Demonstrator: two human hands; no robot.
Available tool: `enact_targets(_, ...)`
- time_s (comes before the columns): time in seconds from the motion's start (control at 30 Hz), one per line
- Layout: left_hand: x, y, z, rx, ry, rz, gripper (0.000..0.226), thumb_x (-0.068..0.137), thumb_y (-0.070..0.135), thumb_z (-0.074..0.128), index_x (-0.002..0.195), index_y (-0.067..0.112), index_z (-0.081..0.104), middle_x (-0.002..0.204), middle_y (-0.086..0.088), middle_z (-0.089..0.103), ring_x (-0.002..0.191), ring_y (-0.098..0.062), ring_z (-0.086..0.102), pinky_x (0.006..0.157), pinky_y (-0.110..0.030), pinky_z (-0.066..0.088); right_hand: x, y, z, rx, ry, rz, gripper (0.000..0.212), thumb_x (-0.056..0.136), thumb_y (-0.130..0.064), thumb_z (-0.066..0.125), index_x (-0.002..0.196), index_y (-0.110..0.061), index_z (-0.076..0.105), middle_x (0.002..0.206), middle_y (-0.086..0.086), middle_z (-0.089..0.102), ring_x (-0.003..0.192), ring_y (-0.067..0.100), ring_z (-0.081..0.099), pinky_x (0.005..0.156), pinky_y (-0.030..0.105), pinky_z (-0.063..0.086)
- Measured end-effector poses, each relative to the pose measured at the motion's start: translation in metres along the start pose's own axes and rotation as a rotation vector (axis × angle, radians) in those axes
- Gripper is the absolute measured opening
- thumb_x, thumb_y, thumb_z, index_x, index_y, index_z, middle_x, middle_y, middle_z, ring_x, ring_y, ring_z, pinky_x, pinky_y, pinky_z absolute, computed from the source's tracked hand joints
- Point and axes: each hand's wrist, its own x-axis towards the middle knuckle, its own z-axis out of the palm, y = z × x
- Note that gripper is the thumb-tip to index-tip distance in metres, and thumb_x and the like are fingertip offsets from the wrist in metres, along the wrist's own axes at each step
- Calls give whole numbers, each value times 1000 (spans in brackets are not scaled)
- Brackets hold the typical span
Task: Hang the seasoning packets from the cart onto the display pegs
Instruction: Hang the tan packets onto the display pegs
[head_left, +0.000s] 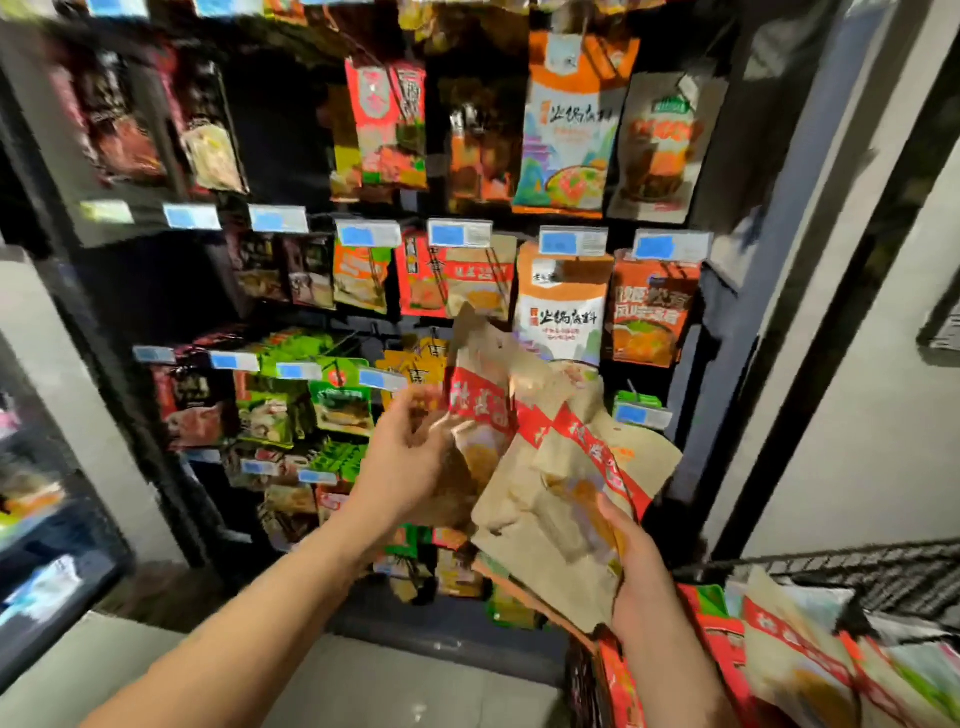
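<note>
The cart (857, 569) stands just right of the right hand (641, 577) and is loaded with seasoning packets (789, 649). The right hand grasps a fanned stack of kraft packets (550, 514) from below. The left hand (410, 462), up and left of it, pinches the leading packet (478, 400), which touches the stack. Beyond both hands, the display rack (280, 104) carries hanging packets (563, 130) and price tags (571, 241).

Tan packets (550, 499) with red bands, fanned, tilted, before display pegs (more in cart (841, 571)).
</note>
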Motion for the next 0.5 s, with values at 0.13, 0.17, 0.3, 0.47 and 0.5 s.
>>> enact_targets(0.13, 46, -30, -28, -156, 61, -195, 30, 92, -2, 65, 118, 14, 62, 88, -1, 71, 73, -10, 66, 70, -25, 52, 16, -14, 32, -51, 7, -88, 57, 77, -31, 75, 130, -11, 70, 103, 12, 79, 83, 24, 78, 78, 39, 59)
enact_targets(0.17, 56, -33, -32, -173, 75, -238, 34, 88, -3, 65, 118, 15, 64, 86, -3, 71, 74, -16, 65, 70, -27, 50, 23, -17, 37, -49, 12, -118, 67, 68, -35, 83, 130, -12, 70, 108, 11, 78, 91, 24, 78, 88, 43, 57)
enact_targets(0.3, 103, -53, -34, -303, 51, -384, 37, 91, -11, 54, 109, 20, 62, 62, -7, 57, 51, -21, 50, 44, -21, 42, 51, -27, 60, 17, -26, -176, 85, 50, -43, 98, 128, -17, 72, 121, 10, 75, 124, 30, 65, 115, 54, 41)
enact_targets(0.47, 179, -79, -23, -470, 19, -460, 43, 93, -11, 50, 117, 22, 65, 88, -19, 61, 73, -29, 50, 63, -35, 40, 88, -49, 82, 55, -43, -229, 41, 81, -33, 71, 117, -14, 75, 116, 9, 77, 111, 25, 72, 94, 43, 58)
enact_targets(0.5, 192, -81, -21, -493, 16, -475, 44, 93, -10, 50, 116, 24, 66, 90, -19, 61, 71, -28, 49, 63, -35, 39, 96, -52, 86, 48, -61, -250, 41, 84, -34, 69, 119, -14, 74, 117, 8, 76, 109, 22, 73, 88, 40, 61)
